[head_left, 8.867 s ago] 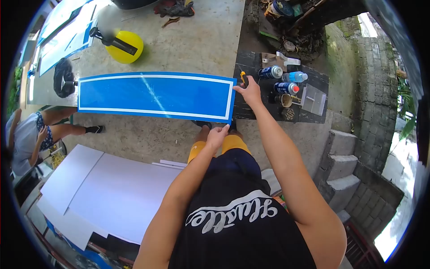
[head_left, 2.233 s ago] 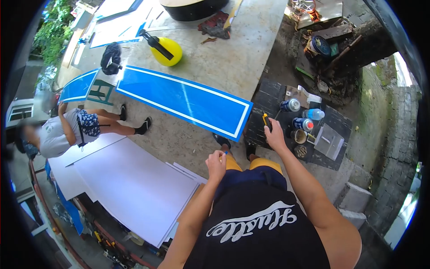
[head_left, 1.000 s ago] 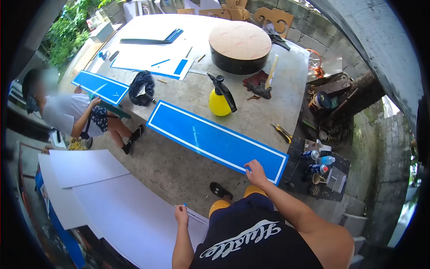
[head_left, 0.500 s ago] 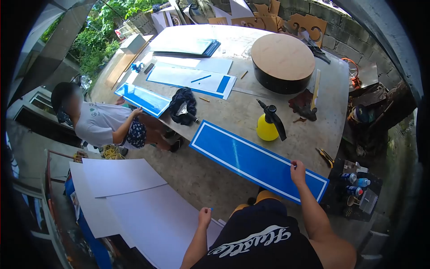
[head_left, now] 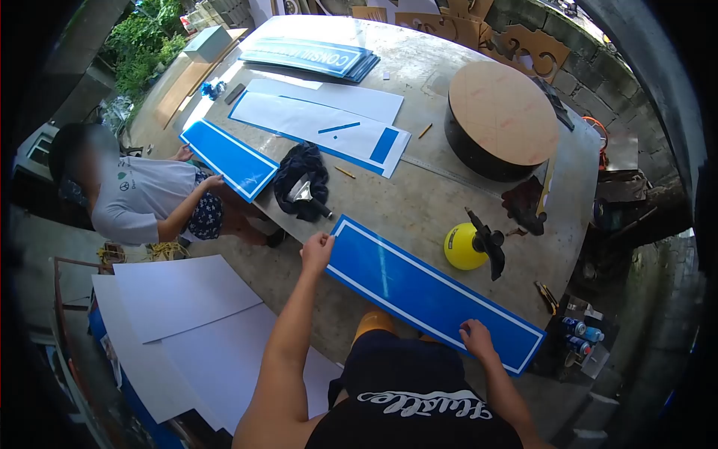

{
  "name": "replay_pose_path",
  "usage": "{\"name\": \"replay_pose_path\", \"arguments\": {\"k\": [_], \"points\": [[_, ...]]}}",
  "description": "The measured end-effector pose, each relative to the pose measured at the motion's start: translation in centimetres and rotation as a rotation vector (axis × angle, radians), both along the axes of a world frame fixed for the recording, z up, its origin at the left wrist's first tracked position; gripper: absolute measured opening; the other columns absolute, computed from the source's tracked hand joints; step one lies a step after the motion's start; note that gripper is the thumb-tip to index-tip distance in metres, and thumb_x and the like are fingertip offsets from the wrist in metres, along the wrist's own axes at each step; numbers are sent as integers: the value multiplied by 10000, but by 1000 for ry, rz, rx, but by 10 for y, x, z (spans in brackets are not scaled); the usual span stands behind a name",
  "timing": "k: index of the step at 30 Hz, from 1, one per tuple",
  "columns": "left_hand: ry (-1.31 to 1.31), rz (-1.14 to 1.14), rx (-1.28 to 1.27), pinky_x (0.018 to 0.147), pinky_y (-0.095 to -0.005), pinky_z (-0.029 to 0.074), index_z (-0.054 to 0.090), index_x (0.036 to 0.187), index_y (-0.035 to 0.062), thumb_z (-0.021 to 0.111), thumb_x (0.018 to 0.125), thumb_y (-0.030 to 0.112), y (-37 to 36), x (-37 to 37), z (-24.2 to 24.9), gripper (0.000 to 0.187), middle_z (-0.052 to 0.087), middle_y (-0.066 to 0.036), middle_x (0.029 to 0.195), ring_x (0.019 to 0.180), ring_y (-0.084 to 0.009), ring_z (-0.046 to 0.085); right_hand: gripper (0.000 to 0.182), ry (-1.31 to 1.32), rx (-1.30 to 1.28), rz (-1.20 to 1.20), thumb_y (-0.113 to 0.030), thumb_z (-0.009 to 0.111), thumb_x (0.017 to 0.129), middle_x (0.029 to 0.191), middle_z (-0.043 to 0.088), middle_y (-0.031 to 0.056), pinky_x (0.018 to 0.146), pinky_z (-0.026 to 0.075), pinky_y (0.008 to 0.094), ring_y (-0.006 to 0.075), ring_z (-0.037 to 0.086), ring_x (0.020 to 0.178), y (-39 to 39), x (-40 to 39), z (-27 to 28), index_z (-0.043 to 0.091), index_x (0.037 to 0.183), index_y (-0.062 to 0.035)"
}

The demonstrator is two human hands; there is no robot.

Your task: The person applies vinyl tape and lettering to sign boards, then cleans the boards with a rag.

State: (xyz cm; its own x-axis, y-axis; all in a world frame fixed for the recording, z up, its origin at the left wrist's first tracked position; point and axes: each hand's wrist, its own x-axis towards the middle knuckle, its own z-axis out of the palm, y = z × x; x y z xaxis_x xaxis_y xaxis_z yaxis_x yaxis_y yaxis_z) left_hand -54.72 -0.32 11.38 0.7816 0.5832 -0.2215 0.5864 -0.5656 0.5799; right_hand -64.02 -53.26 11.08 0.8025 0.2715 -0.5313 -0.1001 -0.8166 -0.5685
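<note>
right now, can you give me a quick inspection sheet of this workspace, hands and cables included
Surface: grey table, blotchy in places, glare toward the far left
Job's things: blue panel with white border along the near edge, pale streak across it
Clutter: yellow spray bottle, crumpled dark bundle, two pencils, a large round drum, sign stack, cutter near the right edge
Left hand: at the panel's left end
Right hand: at its right part, contact unclear
Cables: nothing seen; yellow cord-like tangle at left
Surroundings: another person holding a smaller-looking blue panel, large white sheets, block wall
</note>
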Motion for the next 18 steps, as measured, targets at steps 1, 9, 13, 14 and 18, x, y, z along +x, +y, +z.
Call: {"name": "replay_pose_path", "arguments": {"k": [1,9,13,14,18], "points": [[-34,-37,-5,781,-446,483,751,980,118,691,923,414,16,46,-1,307,753,-58,851,847,-263,725,211,-7,-31,-22,-170,727,902,1041,697,175,879,536,470,375,680,991,5,-5,4,707,1068,-42],[49,-120,17,937,-504,415,739,1043,157,694,956,391,77,312,-54,254,758,-80,1066,1081,-306,686,235,234,-186,-289,-182,723,908,1023,747,193,854,574,428,358,730,957,91,-66,33,724,1077,-18],[133,-226,120,973,-525,390,753,1056,165,707,951,391,81,362,-81,253,757,-74,1097,1117,-307,674,247,367,-203,-443,-193,720,917,1016,760,183,827,586,420,324,752,921,134,-94,49,733,1104,-32],[167,-258,141,980,-533,384,756,1060,164,709,949,393,83,369,-87,258,757,-74,1102,1126,-306,671,252,392,-212,-476,-195,720,919,1014,762,184,823,588,417,321,755,918,139,-94,51,732,1109,-30],[295,-302,149,1011,-551,413,764,1081,148,739,929,431,85,387,-92,322,758,-93,1140,1136,-310,690,258,434,-193,-544,-180,708,937,1021,764,183,835,586,399,300,756,947,153,-88,63,720,1130,-9]]}}
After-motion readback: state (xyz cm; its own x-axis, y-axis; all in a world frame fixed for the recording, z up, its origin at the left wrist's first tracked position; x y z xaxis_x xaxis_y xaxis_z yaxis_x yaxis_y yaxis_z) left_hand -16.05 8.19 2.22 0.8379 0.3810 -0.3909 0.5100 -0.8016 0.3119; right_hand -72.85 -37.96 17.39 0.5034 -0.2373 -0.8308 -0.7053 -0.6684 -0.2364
